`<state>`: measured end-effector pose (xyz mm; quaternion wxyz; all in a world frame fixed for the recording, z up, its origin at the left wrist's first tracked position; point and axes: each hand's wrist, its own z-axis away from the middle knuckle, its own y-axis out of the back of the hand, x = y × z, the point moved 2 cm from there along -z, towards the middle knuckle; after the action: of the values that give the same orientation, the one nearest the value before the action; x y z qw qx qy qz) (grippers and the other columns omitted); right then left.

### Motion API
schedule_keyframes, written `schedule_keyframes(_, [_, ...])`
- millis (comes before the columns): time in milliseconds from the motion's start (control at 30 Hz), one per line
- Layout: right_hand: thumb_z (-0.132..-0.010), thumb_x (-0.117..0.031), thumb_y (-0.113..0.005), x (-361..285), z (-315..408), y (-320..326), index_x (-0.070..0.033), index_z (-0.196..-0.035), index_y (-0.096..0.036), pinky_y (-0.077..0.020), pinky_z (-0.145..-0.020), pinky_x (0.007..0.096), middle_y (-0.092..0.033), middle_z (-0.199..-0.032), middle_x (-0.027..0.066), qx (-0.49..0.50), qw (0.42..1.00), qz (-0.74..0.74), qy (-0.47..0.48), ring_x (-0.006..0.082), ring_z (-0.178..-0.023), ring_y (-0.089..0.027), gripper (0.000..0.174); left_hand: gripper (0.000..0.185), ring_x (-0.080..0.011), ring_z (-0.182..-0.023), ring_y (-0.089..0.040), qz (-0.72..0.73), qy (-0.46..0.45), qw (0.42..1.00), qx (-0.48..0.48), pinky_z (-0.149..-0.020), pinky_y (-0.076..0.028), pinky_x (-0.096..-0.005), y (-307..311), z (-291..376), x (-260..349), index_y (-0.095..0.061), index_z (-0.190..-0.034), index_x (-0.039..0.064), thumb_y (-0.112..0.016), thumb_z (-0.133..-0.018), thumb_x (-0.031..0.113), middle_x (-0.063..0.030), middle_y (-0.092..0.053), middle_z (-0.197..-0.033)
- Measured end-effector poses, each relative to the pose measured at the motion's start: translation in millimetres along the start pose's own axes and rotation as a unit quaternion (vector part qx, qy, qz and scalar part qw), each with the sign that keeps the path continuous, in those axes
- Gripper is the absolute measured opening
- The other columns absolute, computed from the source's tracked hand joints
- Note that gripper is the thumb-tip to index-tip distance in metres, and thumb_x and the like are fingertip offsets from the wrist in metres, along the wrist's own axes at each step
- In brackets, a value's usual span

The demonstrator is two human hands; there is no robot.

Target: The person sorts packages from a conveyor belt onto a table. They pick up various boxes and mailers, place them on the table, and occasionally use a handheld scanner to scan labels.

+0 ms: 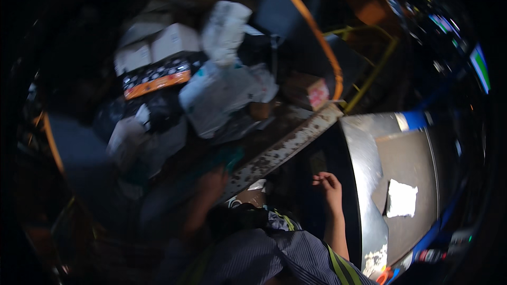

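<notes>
My left hand (214, 184) is blurred and dim at the lower middle. It is close to a teal-green plastic piece (233, 158), by a worn, paint-chipped metal edge (285, 146); whether it grips the plastic cannot be told. My right hand (329, 184) is raised to the right of that edge with bent fingers, and I see nothing clear in it. Beyond the edge lies a heap of parcels: a large pale plastic bag (222, 91), a white wrapped parcel (225, 29), white boxes (176, 41) and an orange-and-black package (156, 83).
On the right, a brown conveyor belt (408, 154) with a metal side guard (362, 166) carries a white pouch (402, 198). A cardboard box (307, 89) sits by an orange curved rim (317, 31). Behind it stands a yellow metal frame (374, 75).
</notes>
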<state>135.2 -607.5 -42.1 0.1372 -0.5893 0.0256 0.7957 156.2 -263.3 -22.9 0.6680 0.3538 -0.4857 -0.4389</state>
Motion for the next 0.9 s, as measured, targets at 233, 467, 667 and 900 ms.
schedule_keyframes(233, [-0.077,-0.016,-0.069,-5,16,-136,0.004,-0.125,-0.038,-0.0373,-0.093,0.0332,-0.051,-0.117,0.0153,-0.281,0.944,-0.151,-0.086,0.0208,-0.108,-0.050,0.060,0.024,-0.0102,-0.081,-0.054,0.720,-0.030,0.693,0.008,-0.073,-0.043,-0.0245,3,37,-3,-0.058,-0.096,0.001,-0.049,-0.091,0.023,-0.0029,-0.060,-0.089])
schedule_keyframes(467, [-0.076,-0.016,-0.070,3,11,-170,0.006,-0.106,-0.052,-0.0471,-0.075,0.0263,-0.062,-0.096,0.0113,-0.176,0.969,-0.022,-0.171,0.0166,-0.084,-0.060,0.041,0.028,-0.0097,-0.088,-0.053,0.661,-0.004,0.746,-0.085,-0.079,-0.042,-0.0244,-12,37,-59,-0.060,-0.103,0.001,-0.049,-0.092,0.024,-0.0019,-0.060,-0.095])
schedule_keyframes(667, [-0.067,-0.003,-0.074,36,5,-148,0.006,-0.122,-0.040,-0.0404,-0.086,0.0271,-0.057,-0.109,0.0122,-0.249,0.955,0.104,-0.120,0.0207,-0.098,-0.054,0.065,0.031,-0.0283,-0.092,-0.057,0.260,0.031,0.937,0.233,-0.082,-0.043,-0.0350,91,8,-202,-0.056,-0.103,-0.001,-0.051,-0.088,0.025,-0.0163,-0.059,-0.099])
schedule_keyframes(900, [-0.074,-0.010,-0.069,64,13,-139,0.005,-0.097,-0.060,-0.0444,-0.077,0.0279,-0.063,-0.091,0.0080,-0.248,0.939,0.088,-0.219,0.0152,-0.083,-0.058,0.029,0.062,-0.0330,-0.120,-0.035,0.067,0.283,0.871,0.396,-0.099,-0.026,-0.0445,176,-74,-334,-0.050,-0.116,0.001,-0.061,-0.076,0.047,-0.0183,-0.046,-0.123])
